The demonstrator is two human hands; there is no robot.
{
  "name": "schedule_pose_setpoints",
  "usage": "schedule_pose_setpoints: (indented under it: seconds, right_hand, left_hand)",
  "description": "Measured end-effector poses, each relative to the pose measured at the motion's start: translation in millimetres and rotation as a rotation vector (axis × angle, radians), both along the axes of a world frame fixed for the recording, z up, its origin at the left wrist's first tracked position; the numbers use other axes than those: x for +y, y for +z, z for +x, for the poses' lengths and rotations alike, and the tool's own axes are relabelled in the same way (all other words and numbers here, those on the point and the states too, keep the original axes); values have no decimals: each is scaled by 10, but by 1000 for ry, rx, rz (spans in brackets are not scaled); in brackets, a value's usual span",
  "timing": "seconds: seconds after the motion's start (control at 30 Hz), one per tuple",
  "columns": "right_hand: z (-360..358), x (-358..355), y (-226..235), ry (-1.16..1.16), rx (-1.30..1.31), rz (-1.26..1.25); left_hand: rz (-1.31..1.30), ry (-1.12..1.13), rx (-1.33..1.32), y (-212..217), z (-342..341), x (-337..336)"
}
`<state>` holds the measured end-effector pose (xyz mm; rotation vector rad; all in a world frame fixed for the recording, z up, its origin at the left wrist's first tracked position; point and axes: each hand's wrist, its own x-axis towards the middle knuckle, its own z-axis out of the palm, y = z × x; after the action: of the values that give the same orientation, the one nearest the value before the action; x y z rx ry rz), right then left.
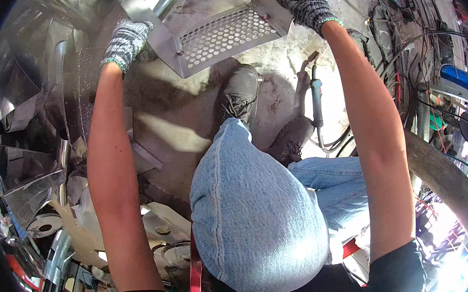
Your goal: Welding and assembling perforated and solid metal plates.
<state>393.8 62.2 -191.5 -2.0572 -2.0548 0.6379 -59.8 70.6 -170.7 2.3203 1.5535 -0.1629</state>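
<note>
Both my arms reach forward over the floor, and each hand wears a striped grey and white knit glove. Between them is a bent sheet-metal piece (162,41) with angled sides and a perforated panel (224,33) of round holes. My left hand (127,41) is closed on its left side. On the opposite side, my right hand (311,10) grips the right-hand metal wall, its fingers curled at the edge. The upper part of the piece runs out of the picture.
Below the piece, my shoe (240,92) rests on the metal surface (168,124). A welding torch (317,102) with a cable lies right of my feet. Sheet-metal scraps (26,158) crowd the left; hoses and cables (400,70) tangle at the right, near a thick tube (449,183).
</note>
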Motion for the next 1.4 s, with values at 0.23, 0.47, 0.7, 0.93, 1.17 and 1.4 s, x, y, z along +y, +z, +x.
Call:
schedule_pose_setpoints:
  seconds: [0.23,0.47,0.7,0.93,1.17,1.4]
  right_hand:
    - [-79,-117,34,-158,148,-177]
    - [-104,-151,55,-69,-8,-119]
    - [-83,-212,0,-87,-76,-85]
    - [-183,-396,66,52,-95,-71]
    - [-197,-806,376,28,-100,-151]
    - [48,-604,512,-19,-250,-223]
  left_hand:
    - [-215,515,-201,1,2,-30]
    - [-208,610,-334,-151,34,-16]
    - [-121,547,-304,-75,182,-86]
    - [216,343,-51,-287,228,-344]
    - [51,146,-114,-31,230,-161]
    - [-316,-124,193,85,683,232]
